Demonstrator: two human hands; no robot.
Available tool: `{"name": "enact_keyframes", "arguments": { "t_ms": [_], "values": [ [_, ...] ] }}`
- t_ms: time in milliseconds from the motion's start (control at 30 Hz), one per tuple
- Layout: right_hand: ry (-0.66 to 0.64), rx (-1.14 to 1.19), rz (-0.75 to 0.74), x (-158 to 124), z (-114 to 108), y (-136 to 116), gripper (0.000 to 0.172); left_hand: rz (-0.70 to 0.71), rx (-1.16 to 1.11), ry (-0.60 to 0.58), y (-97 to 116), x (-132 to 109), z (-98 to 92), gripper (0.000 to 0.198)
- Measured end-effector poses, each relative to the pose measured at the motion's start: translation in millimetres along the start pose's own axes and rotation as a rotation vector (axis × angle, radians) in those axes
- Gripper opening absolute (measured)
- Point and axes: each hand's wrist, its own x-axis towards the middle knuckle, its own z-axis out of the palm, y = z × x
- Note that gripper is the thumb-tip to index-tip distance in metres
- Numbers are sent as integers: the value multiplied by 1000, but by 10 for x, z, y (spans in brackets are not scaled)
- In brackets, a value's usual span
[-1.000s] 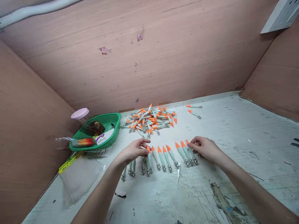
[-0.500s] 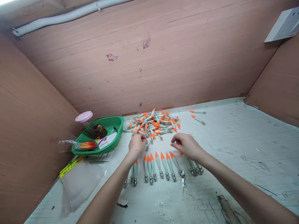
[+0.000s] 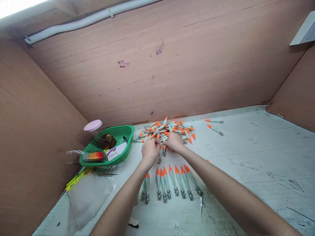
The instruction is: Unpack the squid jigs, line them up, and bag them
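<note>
A loose pile of squid jigs [image 3: 169, 128], pale green with orange tips and metal hook crowns, lies by the back wall. At its front edge my left hand [image 3: 150, 151] is closed in a pinch; what its fingertips hold, if anything, is too small to make out. Just right of it, my right hand [image 3: 173, 142] reaches into the pile, fingers closed on a squid jig [image 3: 164, 139] there. Nearer me, a row of squid jigs [image 3: 171, 178] lies in small groups, orange tips pointing away. My forearms hide parts of this row.
On the left stands a green basket [image 3: 131, 134] holding packaged lures [image 3: 94, 155], a card and a container with a pink lid [image 3: 93, 125]. Clear plastic bags [image 3: 88, 193] lie before it. Two separate jigs [image 3: 215, 128] lie right of the pile. Board walls [image 3: 157, 82] enclose the table.
My right hand has moved left and forward from above the row's right part into the pile, close to my left hand. My left hand stays at the pile's front edge. The view has shifted slightly.
</note>
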Motion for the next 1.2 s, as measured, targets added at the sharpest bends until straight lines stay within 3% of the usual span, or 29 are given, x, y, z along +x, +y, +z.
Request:
{"name": "enact_keyframes", "arguments": {
  "t_ms": [200,367,567,767,933,1000,1133,1200],
  "values": [
    [22,286,170,36,-352,248,27,190,-18,-22,129,56,100,20],
    [9,681,257,-262,-650,556,23,377,13,-105,358,178,257,25],
    [16,986,293,-834,-814,915,27,367,69,-160,547,281,369,21],
    [37,1224,220,-1253,-883,1146,40,371,-59,-144,517,290,335,22],
    [128,1309,186,-1399,-941,1194,37,331,-270,-86,477,101,195,15],
    [116,1363,189,-1427,-956,1200,37,264,-503,-104,471,-69,135,15],
    [-20,1430,133,-1484,-968,1206,31,19,-1194,-285,473,-490,29,36],
    [-89,1427,91,-1523,-969,1195,29,-91,-1367,-388,480,-670,-8,40]
  ]
}}
